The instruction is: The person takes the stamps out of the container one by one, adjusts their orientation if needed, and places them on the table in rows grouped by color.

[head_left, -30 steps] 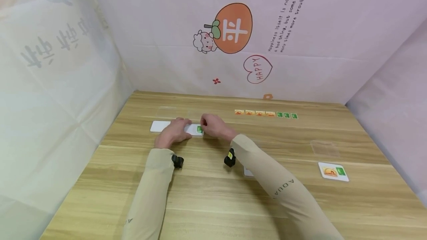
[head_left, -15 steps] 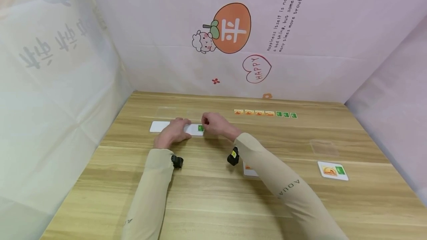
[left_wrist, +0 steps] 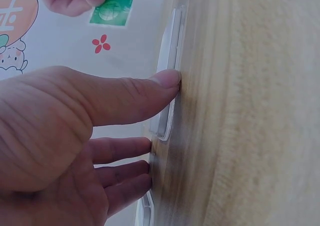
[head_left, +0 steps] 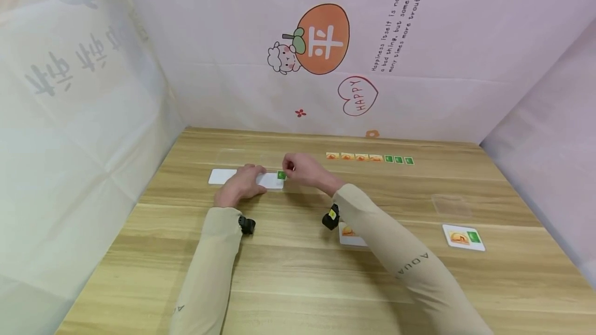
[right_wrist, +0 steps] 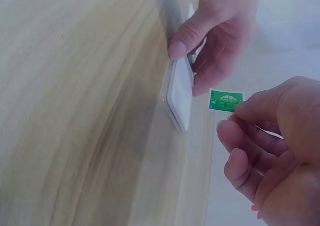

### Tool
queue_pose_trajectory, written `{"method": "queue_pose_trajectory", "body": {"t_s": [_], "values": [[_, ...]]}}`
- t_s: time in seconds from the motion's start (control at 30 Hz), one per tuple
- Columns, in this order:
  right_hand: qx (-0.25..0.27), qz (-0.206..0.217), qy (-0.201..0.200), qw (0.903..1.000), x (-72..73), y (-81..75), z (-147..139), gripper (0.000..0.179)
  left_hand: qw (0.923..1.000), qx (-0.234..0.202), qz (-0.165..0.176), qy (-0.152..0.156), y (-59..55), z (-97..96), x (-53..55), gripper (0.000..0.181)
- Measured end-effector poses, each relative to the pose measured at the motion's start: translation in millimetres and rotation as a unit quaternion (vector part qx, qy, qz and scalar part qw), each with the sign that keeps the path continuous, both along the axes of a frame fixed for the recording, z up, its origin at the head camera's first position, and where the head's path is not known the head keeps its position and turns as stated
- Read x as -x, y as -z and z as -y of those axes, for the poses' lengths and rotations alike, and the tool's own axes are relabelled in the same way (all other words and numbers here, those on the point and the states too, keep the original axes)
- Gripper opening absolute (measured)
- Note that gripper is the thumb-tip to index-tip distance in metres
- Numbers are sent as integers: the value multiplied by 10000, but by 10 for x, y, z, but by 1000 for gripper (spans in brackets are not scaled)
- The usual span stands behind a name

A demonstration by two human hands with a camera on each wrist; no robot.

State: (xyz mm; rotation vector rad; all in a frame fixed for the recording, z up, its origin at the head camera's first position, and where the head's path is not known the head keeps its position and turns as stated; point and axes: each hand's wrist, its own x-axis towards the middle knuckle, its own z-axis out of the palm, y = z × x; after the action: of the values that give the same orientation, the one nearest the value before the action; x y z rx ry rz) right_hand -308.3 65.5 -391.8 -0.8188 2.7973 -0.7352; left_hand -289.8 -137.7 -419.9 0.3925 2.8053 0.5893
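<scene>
Two cards [head_left: 354, 234] lie nearest me on the surface [head_left: 298, 283], one half under my right sleeve, the other card [head_left: 463, 237] off to the right with an orange picture and a green square. Further out, my left hand [head_left: 242, 184] lies with straight fingers on the white strip [head_left: 222, 176], thumb tip against its near edge, so it pins the strip without gripping it. Just beyond the strip's right end, my right hand [head_left: 304, 169] pinches a small green sticker [right_wrist: 226, 101] between thumb and forefinger, lifted off the strip and clear of the surface. Past both hands, near the back wall, a row of stickers [head_left: 370, 158] sits well apart, orange ones on the left, green on the right.

My worry is the sticker itself: held only by a corner, it could curl onto my fingertip or fold on itself if I squeeze harder. If my left hand eases its pressure, I'd judge the strip free to skate on the smooth wood. My right sleeve also hangs close over the nearest card and could drag it.
</scene>
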Motion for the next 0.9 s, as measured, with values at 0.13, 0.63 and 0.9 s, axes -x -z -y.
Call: {"method": "queue_pose_trajectory", "body": {"t_s": [0.13, 0.63, 0.9], "values": [[24, 39, 24, 10000, -8, -44, -36, 6, 10000, 19, 59, 1, -13, 3, -7, 58], [42, -64, 56, 10000, -41, -84, -187, 5, 10000, -47, 31, -39, -15, -9, -15, 56], [259, -230, -46, 9994, -56, -93, -262, 8, 10000, -46, 13, 33, -15, 1, -20, 57]]}}
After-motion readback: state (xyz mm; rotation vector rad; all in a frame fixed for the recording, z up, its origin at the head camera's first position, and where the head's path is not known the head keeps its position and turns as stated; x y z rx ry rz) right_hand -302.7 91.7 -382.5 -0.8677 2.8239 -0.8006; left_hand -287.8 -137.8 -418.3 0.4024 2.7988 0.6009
